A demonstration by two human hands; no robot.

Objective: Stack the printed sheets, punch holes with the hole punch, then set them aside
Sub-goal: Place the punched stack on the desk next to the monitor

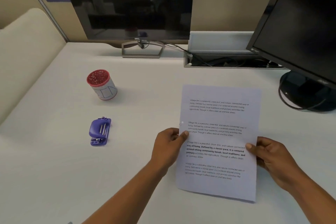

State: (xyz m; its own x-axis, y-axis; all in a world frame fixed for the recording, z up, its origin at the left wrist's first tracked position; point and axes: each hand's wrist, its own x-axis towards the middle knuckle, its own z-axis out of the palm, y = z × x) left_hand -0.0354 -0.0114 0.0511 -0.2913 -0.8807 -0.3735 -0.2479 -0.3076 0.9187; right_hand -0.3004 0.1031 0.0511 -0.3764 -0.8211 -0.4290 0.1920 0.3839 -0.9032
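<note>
The printed sheets (218, 129), white with four blocks of black text, are held as one stack at the right of the white desk (145, 87). A punched hole shows on the stack's left edge. My left hand (169, 144) pinches that left edge, thumb on top. My right hand (271, 156) pinches the right edge the same way. The purple hole punch (99, 131) lies on the desk well to the left of my hands, untouched.
A red-rimmed cup (102, 84) stands behind the punch. A dark monitor (131, 3) on a stand sits at the back, and a second monitor (300, 29) with a round base looms at the right. An open cable tray (227, 60) runs between them.
</note>
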